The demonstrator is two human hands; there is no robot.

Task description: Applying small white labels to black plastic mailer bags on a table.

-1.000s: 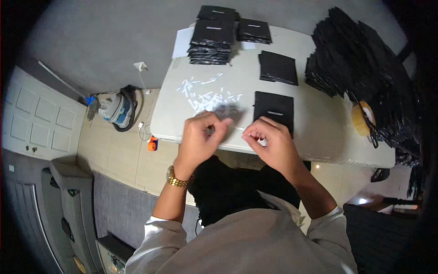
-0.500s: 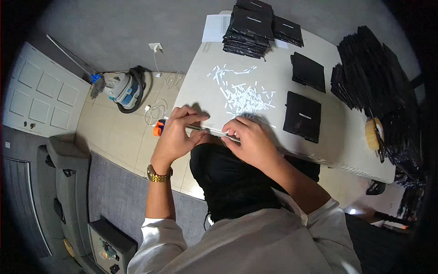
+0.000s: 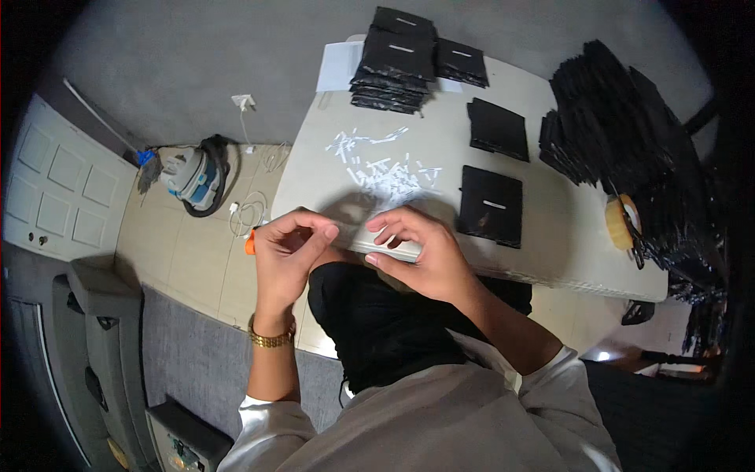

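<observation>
Handling white strips [image 3: 391,181] seems the step: left hand [image 3: 285,256] pinches, on what I cannot tell; right hand [image 3: 434,253] has fingers parted; next calls for precise fingertips

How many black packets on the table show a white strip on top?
4: the rearmost packet, the packet in front of it, the packet to their right, and the nearest packet, ahead and right of the right hand. Others may be hidden underneath.

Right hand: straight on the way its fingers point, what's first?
Probably the left hand, around its thumb tip, across the gap. Relative height is unclear, so it might miss.
</observation>
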